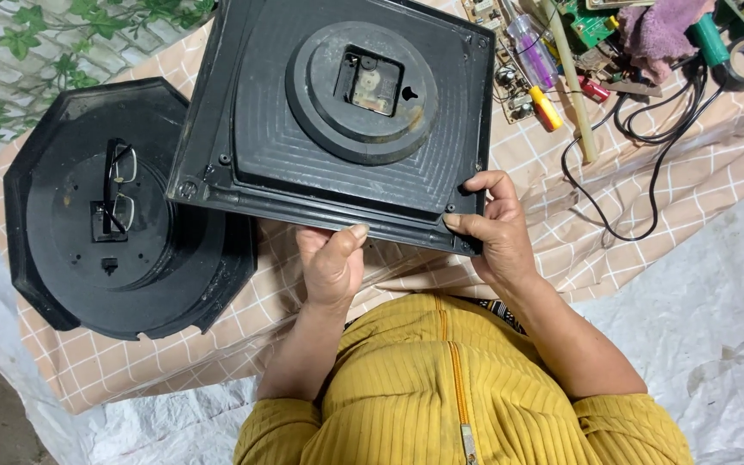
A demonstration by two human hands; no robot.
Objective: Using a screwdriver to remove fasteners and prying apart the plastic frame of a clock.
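Gripping the square clock [337, 120] with my left hand [331, 263] and right hand [492, 226]; octagonal clock [122, 224] with glasses [118, 185] left, tools [553, 77] far right.

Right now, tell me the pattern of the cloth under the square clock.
Peach cloth with white grid lines, head view.

Square clock back [337, 120] btwn octagonal clock [122, 224] (glasses [118, 185] on it) left, tools [553, 77] right.

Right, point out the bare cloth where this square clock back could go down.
Bare checked cloth lies right of the right hand, below the black cable. Crowded: the octagonal clock back with eyeglasses on the left, circuit boards and screwdriver top right.
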